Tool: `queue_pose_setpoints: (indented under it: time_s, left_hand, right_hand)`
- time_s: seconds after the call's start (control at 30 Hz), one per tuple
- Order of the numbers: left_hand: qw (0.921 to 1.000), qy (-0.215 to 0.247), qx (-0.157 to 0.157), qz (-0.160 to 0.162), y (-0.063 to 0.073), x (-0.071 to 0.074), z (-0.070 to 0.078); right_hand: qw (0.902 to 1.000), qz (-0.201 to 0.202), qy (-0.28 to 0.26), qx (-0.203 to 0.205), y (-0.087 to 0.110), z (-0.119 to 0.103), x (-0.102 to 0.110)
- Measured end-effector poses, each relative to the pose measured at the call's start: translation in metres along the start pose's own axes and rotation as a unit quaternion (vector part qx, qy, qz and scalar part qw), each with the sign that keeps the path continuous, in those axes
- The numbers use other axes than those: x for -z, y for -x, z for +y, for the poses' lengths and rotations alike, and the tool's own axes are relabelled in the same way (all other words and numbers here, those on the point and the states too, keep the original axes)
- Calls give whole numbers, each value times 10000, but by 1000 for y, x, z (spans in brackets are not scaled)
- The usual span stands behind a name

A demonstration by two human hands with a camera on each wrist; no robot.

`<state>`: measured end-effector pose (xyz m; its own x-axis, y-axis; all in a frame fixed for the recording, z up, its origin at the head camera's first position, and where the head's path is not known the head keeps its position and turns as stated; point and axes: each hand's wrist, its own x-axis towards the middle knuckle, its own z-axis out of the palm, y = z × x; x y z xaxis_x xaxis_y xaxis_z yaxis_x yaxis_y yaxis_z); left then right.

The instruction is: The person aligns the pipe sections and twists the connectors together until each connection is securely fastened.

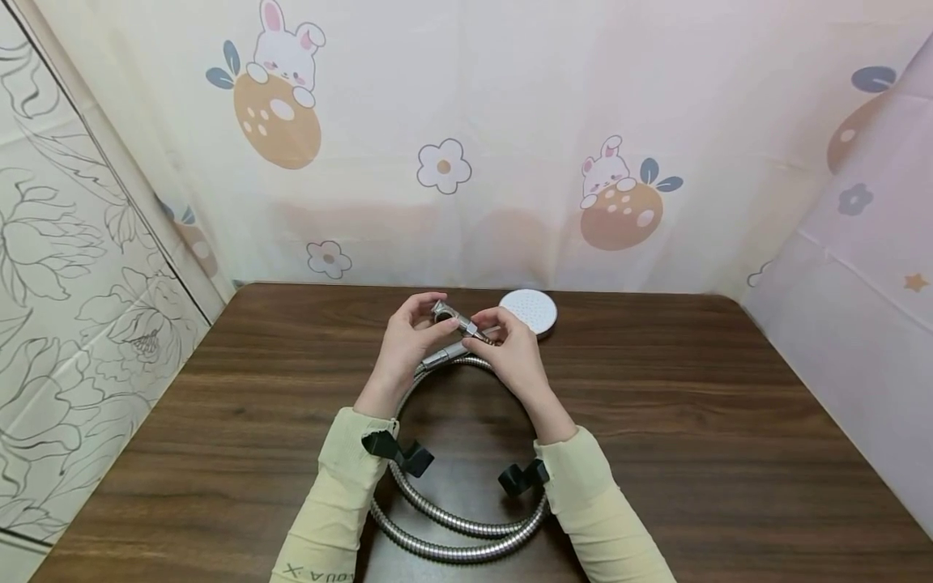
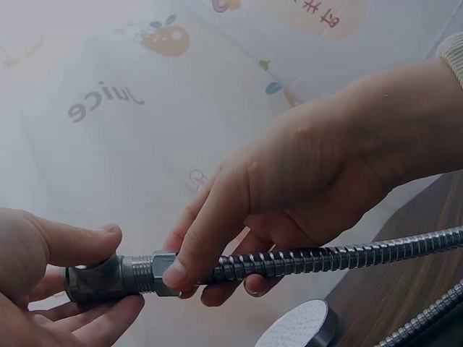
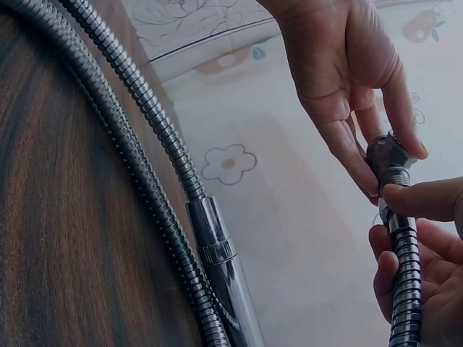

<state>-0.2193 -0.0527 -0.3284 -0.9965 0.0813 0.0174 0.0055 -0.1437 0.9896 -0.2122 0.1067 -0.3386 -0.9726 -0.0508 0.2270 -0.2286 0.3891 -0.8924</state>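
Note:
My left hand pinches a short chrome threaded fitting between thumb and fingers, above the table. Facing it, my right hand grips the end of a flexible metal shower hose, its thumb on the hex nut. Nut and fitting meet in line, with some thread showing between them in the left wrist view. Behind the hands lies a shower head with a round white face; its chrome handle joins the hose's other end. How far the nut is threaded on is hidden.
The hose loops lie on the dark wooden table between and below the forearms. A printed curtain hangs behind the table's back edge. A floral panel stands at the left. Black mounts sit on both wrists.

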Motion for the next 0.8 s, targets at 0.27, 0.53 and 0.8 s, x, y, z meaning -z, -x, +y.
queue_pose_setpoints:
  time_s: [0.27,0.53,0.8]
  left_hand:
    - [9997,-147,-171,-116,1,2,0]
    - [9993,-256,-262,-99,3,2,1]
    - [9998,-62,-143,-121,4,0,3]
  right_hand:
    - [10000,-30,31,31,0,0,1]
    - [9999,-34,-1,112,2,-1,2]
    - [9999,17,26,105,1,1,2]
